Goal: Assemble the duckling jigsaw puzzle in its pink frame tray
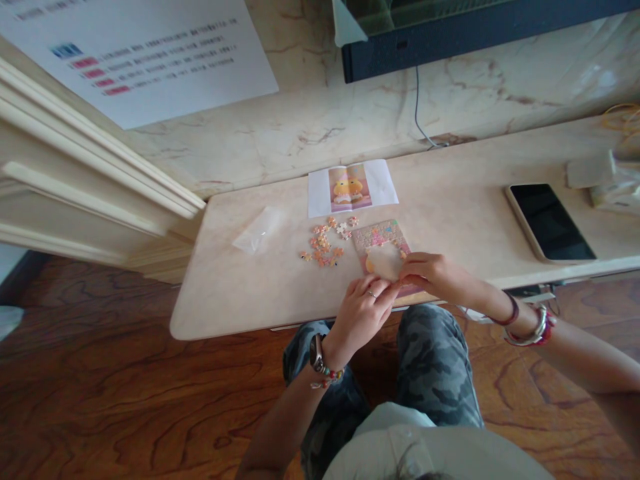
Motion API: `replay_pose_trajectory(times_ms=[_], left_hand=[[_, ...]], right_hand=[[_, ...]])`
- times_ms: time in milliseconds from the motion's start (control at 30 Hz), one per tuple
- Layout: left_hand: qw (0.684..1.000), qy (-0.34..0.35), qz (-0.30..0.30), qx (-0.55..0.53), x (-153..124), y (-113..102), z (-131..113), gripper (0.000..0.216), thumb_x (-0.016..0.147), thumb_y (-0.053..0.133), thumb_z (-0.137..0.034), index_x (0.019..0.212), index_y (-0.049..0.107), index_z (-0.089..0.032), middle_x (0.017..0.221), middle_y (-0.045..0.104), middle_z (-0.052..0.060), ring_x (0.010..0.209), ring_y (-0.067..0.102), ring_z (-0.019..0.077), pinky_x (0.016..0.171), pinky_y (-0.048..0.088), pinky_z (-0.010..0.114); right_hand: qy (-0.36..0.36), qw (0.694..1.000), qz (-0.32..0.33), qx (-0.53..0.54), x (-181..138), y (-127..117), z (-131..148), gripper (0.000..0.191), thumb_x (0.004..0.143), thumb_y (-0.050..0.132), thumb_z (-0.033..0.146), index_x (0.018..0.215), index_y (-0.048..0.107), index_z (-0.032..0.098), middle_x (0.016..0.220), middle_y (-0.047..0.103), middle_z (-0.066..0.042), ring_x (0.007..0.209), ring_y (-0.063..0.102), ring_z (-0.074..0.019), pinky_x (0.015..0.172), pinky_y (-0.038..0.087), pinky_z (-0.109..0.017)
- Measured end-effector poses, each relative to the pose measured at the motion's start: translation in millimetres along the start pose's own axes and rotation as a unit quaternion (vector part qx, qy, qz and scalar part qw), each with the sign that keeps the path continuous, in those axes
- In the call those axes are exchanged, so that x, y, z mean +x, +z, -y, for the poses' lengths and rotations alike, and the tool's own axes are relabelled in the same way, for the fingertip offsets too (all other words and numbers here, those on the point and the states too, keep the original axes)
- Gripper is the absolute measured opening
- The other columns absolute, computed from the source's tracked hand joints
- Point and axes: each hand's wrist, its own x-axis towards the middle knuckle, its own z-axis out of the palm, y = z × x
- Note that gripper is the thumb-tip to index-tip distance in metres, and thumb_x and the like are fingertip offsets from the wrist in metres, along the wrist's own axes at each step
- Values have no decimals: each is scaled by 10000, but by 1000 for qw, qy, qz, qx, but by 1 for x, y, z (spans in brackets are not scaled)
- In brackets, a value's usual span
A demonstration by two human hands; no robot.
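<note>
A jigsaw puzzle (pixel 379 233) lies at the front edge of the table, its top rows and parts of its border filled and its middle bare and pale. My left hand (pixel 361 313) rests over its lower edge, fingers bent and close together. From the right, my right hand (pixel 437 275) reaches over the puzzle's right side with its fingers pinched. The fingertips of both hands meet there, and whatever lies between them is hidden. Left of the puzzle, several loose puzzle pieces (pixel 323 241) are scattered. Behind it is a sheet with a printed picture (pixel 350 189) of two yellow figures.
A clear plastic bag (pixel 257 230) lies on the table's left part. To the right is a phone (pixel 553 223), with a white packet (pixel 617 193) beyond it. A dark-framed screen (pixel 450 40) hangs above, and its cable (pixel 417 100) runs down the marbled wall.
</note>
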Motion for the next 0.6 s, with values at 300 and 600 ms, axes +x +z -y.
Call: replay_pose_trajectory(times_ms=[300,600], left_hand=[[997,13,44,57,3,-5,-4,352,874,409,-244,1224,435,-222,1041,539,58,1045,443,200,855,394,336],[999,17,18,27,1,5,1,355,877,388,-229,1228,440,-222,1100,530,50,1085,419,215,912,363,373]], right_hand=[[-49,988,-28,-143,-40,7,6,307,844,404,102,1097,574,144,1076,591,-126,1013,508,-218,799,443,-360],[-12,998,-41,-54,-42,6,-3,371,828,391,76,1154,531,187,1117,564,-92,988,498,-184,843,445,-350]])
